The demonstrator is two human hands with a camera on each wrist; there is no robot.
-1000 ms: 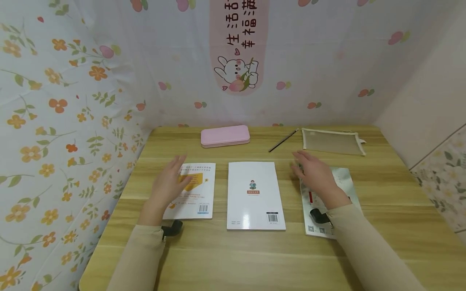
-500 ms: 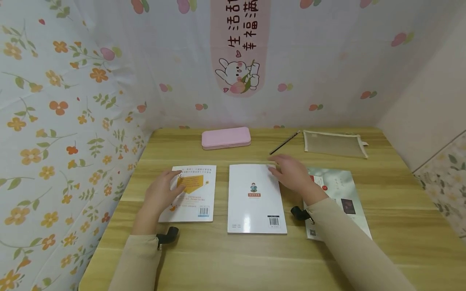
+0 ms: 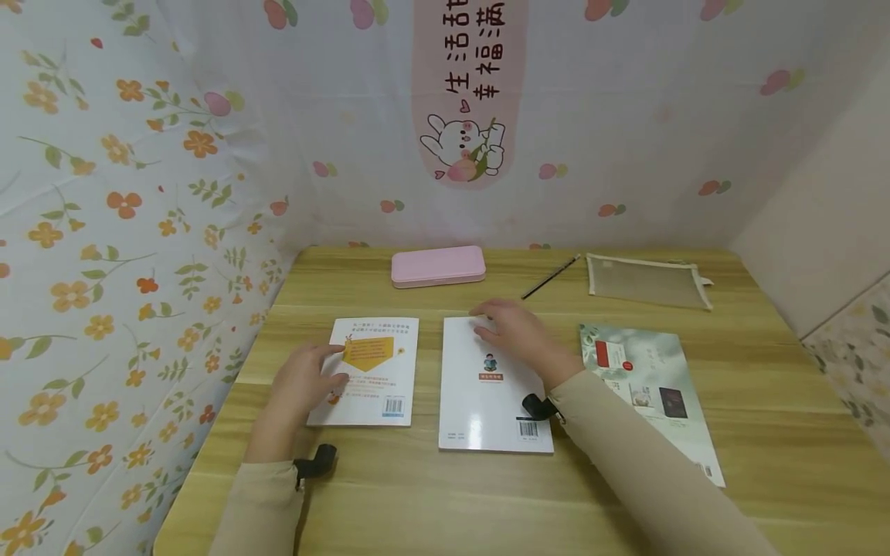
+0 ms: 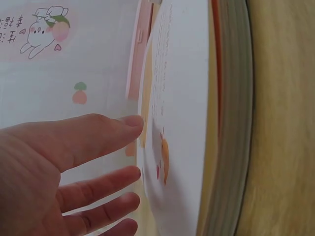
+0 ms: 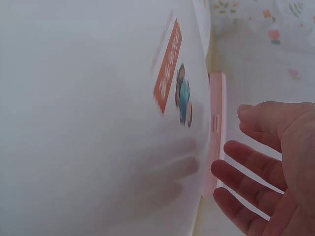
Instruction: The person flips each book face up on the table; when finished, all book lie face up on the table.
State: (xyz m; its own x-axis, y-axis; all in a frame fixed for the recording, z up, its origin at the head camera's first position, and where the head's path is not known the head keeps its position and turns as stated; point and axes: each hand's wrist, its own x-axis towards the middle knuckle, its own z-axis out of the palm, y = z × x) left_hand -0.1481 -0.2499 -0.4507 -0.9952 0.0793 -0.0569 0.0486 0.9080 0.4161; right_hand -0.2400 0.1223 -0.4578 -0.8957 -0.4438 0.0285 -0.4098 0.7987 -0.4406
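Note:
Three books lie in a row on the wooden table (image 3: pixel 487 494). My left hand (image 3: pixel 309 378) rests with relaxed fingers on the left edge of the white book with a yellow patch (image 3: pixel 375 371). In the left wrist view the fingers (image 4: pixel 98 137) lie straight beside that book's cover (image 4: pixel 182 123). My right hand (image 3: pixel 511 332) is spread over the top part of the middle white book (image 3: pixel 487 401). In the right wrist view its straight fingers (image 5: pixel 246 162) hover just above the cover (image 5: pixel 98 123) and cast a shadow on it. Neither hand holds anything.
A grey-green book (image 3: pixel 647 386) lies to the right, uncovered. At the back stand a pink case (image 3: pixel 438 266), a dark pencil (image 3: pixel 549 276) and a mesh pouch (image 3: pixel 647 282). Flowered cloth walls close in the left and far sides.
My right hand has moved left, off the grey-green book and onto the middle white book. My left hand has drawn back a little toward the left book's outer edge.

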